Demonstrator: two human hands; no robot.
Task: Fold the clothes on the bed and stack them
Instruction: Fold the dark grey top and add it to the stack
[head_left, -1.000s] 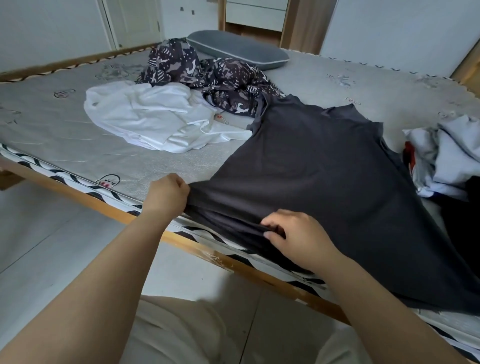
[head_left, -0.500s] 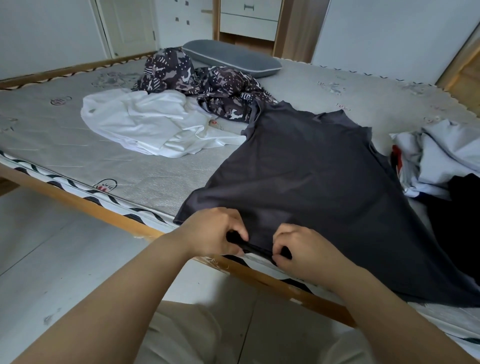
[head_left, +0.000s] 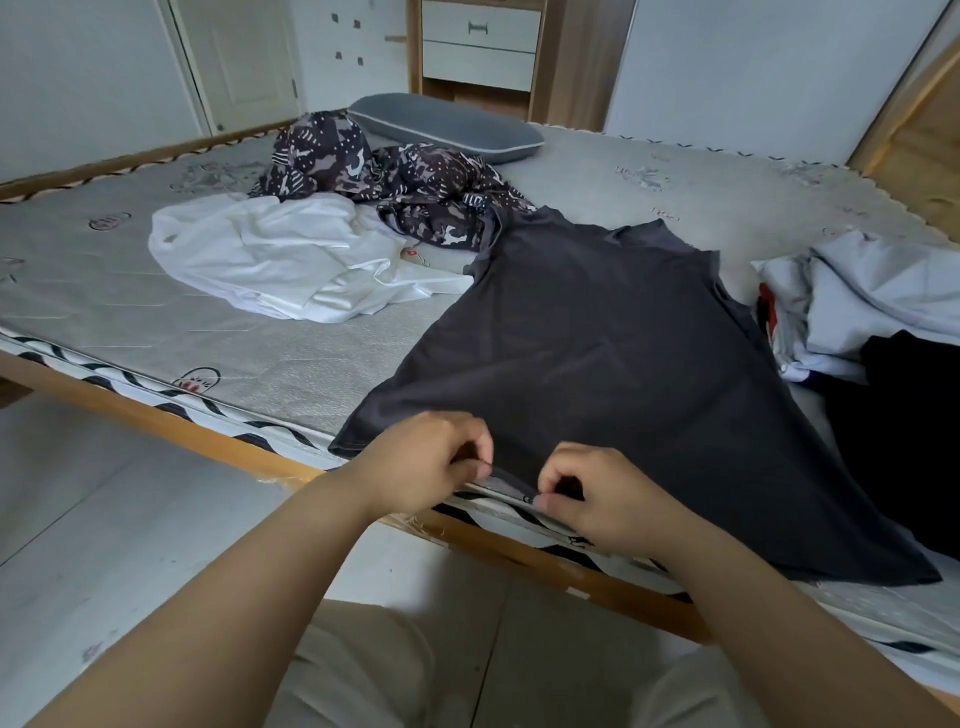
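Observation:
A dark grey T-shirt (head_left: 613, 353) lies spread flat on the bed (head_left: 156, 332), collar away from me and hem at the near edge. My left hand (head_left: 426, 462) and my right hand (head_left: 597, 499) sit close together at the middle of that hem, each pinching the fabric. A crumpled white garment (head_left: 280, 254) lies to the left of the shirt. Behind it sits a bunched dark patterned garment (head_left: 384, 176). A pile of pale blue and black clothes (head_left: 872, 322) rests at the right.
A grey pillow (head_left: 447, 127) lies at the far side of the mattress. The wooden bed frame (head_left: 156, 421) runs along the near edge, with pale floor tiles (head_left: 104, 530) below. A drawer unit (head_left: 478, 47) and a door stand beyond the bed.
My left hand slid right along the hem from the shirt's corner until it sat beside my right hand. The shirt now lies flatter on the mattress.

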